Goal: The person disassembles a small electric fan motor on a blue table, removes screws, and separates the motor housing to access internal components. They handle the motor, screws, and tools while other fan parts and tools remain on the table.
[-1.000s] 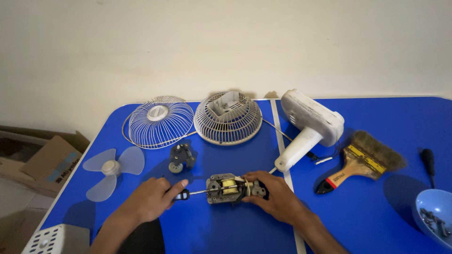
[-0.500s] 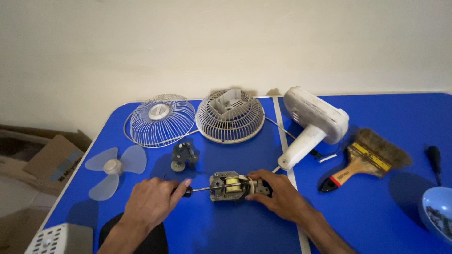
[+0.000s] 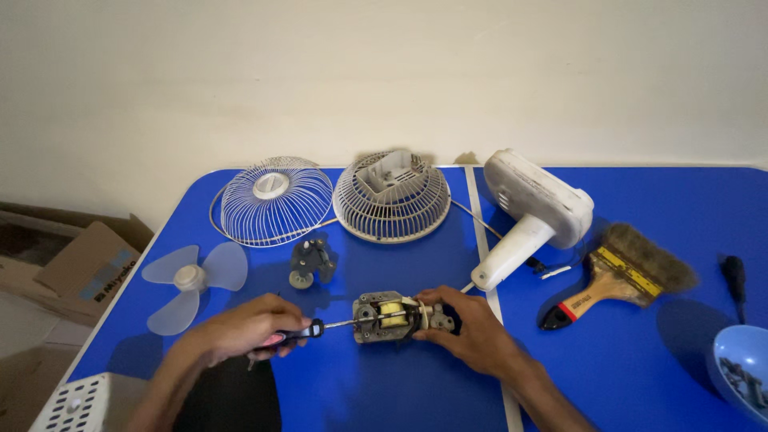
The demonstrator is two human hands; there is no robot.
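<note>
We wear no sleeves, gloves, rings or watches: our left hand (image 3: 244,328) and right hand (image 3: 472,336) are bare, forearms uncovered toward the table's (image 3: 640,376) near edge

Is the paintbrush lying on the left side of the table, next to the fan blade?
No, the paintbrush lies on the right side of the blue table, far from the fan blade.

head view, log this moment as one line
left hand: grips screwdriver, tip in fan motor | right hand: steadies motor | blue table

Brown cardboard box (image 3: 68,268), seemingly blue-labelled, lies left of the table.
</note>
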